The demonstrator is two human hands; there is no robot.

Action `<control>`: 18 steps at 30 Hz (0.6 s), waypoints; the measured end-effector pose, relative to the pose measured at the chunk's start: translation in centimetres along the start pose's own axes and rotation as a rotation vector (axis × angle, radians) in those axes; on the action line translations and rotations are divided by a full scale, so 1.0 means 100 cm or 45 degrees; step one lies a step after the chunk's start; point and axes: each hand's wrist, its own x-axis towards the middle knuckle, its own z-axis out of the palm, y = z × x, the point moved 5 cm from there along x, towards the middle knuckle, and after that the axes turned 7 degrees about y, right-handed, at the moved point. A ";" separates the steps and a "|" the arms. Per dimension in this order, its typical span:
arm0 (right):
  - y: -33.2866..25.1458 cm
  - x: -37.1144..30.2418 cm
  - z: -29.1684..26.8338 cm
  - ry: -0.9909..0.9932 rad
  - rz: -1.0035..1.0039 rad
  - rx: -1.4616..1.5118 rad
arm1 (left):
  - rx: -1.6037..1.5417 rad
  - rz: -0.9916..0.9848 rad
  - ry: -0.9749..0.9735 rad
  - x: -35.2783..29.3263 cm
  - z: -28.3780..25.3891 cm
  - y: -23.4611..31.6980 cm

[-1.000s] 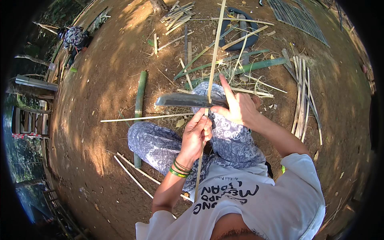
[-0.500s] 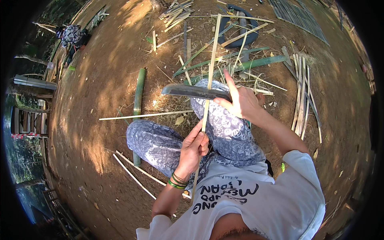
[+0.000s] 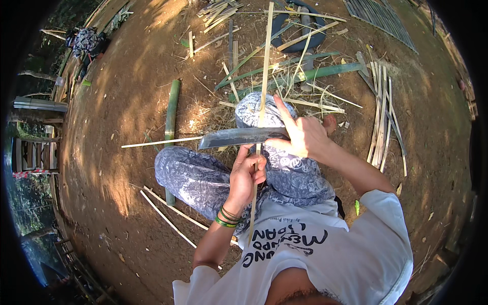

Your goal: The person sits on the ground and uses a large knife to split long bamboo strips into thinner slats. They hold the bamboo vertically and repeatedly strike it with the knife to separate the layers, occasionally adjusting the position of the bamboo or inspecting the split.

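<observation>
A long, pale bamboo strip runs lengthwise in front of my body, over my raised knee. My left hand is closed around its lower part, and the near end reaches back over my shirt. My right hand grips a machete, index finger stretched along the strip's side and thumb by the blade. The dark blade lies crosswise over the strip, its tip pointing left. It sits just beyond my left fingertips, close to them. The handle is mostly hidden in my right hand.
A green bamboo pole lies left of my knees, with a thin strip across it. Split green bamboo and shavings lie ahead. Pale strips are bundled at right. Beyond are a black ring and a slatted bamboo mat.
The machete has come nearer along the strip, close to my left fingers. The strip's far end now stands farther up in view. Both hands keep their holds.
</observation>
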 end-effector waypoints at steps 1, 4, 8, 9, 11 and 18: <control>0.001 0.000 0.001 -0.004 0.004 0.009 | -0.006 0.027 0.040 0.005 0.005 0.002; 0.003 0.000 0.002 0.000 -0.008 0.011 | 0.168 0.085 0.088 0.019 0.013 0.008; 0.002 0.001 0.001 0.012 -0.011 0.000 | 0.333 0.199 -0.006 0.029 0.003 0.001; 0.003 0.000 0.002 0.005 0.009 0.007 | 0.356 0.237 0.014 0.027 0.003 0.002; 0.004 0.000 0.003 0.015 0.032 0.005 | 0.401 0.313 0.052 0.023 0.006 0.006; 0.014 0.001 0.002 0.034 0.178 0.052 | 0.498 0.341 0.040 0.000 -0.002 -0.002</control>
